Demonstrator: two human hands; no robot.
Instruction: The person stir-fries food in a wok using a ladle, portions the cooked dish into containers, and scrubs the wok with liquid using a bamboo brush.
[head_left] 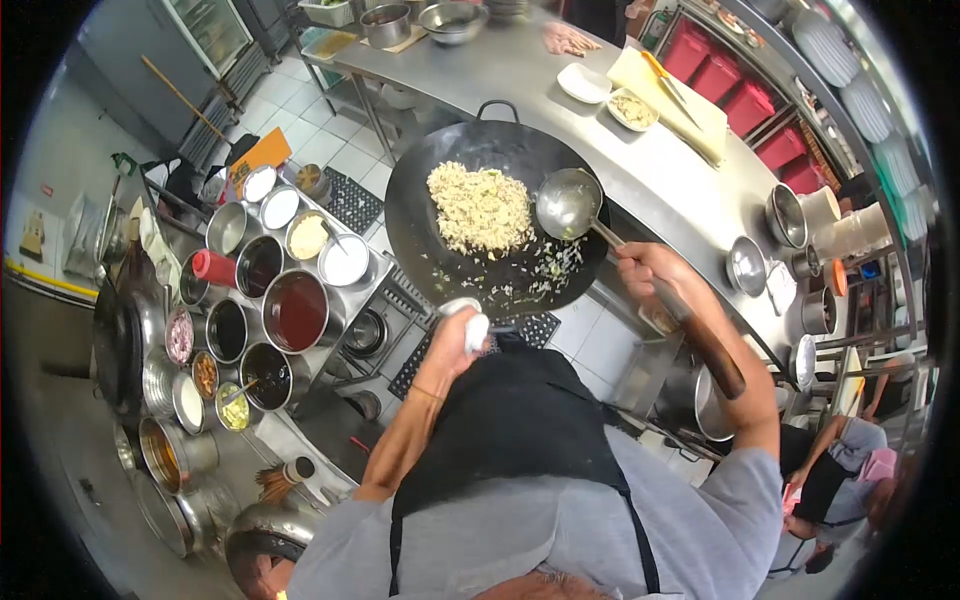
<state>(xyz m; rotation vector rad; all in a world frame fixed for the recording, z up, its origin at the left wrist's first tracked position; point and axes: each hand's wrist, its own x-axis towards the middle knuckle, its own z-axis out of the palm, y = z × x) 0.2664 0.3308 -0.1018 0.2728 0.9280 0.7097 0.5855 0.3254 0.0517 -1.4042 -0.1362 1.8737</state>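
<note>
A black wok (408, 225) hangs in front of me, off the stove, holding a mound of fried rice (482, 208). Loose grains and green bits cling to its near right side. My left hand (447, 350) is closed on the wok's near rim through a folded white cloth (477, 332). In my right hand (650, 268) is a steel ladle (568, 204), gripped by its long handle, whose dark wooden end lies along my forearm. The ladle's bowl rests at the right side of the wok, beside the rice.
Left of me, a steel cart (352, 318) carries several pots of sauces and seasonings. Ahead runs a steel counter (440, 75) with a cutting board (708, 128), a knife (673, 92) and white dishes (584, 84). Metal bowls (746, 266) stand at right. Other people (840, 470) are at lower right.
</note>
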